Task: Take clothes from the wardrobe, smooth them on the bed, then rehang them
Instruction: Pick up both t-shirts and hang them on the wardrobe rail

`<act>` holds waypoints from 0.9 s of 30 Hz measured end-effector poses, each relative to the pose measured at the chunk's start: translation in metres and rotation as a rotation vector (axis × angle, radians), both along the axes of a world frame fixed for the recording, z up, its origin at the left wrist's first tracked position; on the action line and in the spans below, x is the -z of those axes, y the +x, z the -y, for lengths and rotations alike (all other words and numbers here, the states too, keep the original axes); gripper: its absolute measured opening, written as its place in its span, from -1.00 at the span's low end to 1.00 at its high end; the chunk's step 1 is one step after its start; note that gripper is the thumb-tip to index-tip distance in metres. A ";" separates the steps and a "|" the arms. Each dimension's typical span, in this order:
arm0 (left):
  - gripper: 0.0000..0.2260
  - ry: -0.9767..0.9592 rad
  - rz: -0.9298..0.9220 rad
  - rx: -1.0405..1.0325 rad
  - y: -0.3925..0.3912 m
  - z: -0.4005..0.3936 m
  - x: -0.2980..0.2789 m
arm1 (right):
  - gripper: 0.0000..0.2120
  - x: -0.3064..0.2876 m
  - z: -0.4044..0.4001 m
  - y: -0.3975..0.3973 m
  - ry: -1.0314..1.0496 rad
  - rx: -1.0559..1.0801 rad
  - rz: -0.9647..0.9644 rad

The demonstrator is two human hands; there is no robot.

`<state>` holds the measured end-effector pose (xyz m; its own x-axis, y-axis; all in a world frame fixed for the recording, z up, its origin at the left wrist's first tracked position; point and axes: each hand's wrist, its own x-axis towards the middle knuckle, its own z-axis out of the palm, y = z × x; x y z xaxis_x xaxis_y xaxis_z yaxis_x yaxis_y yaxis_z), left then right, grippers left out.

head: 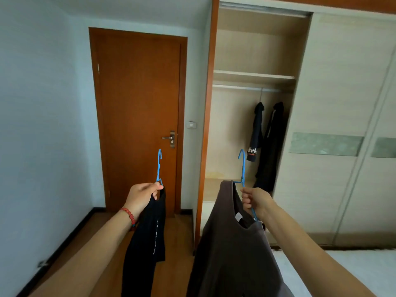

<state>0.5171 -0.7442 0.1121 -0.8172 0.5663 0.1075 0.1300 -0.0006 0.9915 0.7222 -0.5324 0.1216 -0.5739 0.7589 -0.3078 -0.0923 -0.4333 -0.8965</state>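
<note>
The wardrobe [255,103] stands open, far right, two dark clothes on its thin metal rail [246,87]. To rehang well, I would lift each hook over that rail, one at a time. The right hand [256,201] grips a soft brown shirt [233,249] by its blue wire hanger. The left hand [142,195] pinches another hanger with black clothes [147,239].

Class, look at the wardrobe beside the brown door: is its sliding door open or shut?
Open. The wardrobe shows its shelf, rail and two dark garments hanging inside; the sliding panel sits to the right.
</note>
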 end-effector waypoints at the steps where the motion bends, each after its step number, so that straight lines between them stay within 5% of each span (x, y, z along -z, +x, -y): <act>1: -0.78 0.004 -0.001 -0.006 -0.013 -0.009 -0.002 | -0.77 -0.001 -0.011 -0.015 0.026 0.008 0.005; 16: -0.74 0.029 -0.105 0.237 -0.210 -0.234 0.002 | -0.74 0.009 -0.192 -0.204 0.483 0.323 0.158; 27: -0.69 0.056 -0.088 0.461 -0.286 -0.420 -0.024 | -0.78 -0.017 -0.324 -0.280 0.560 0.557 0.198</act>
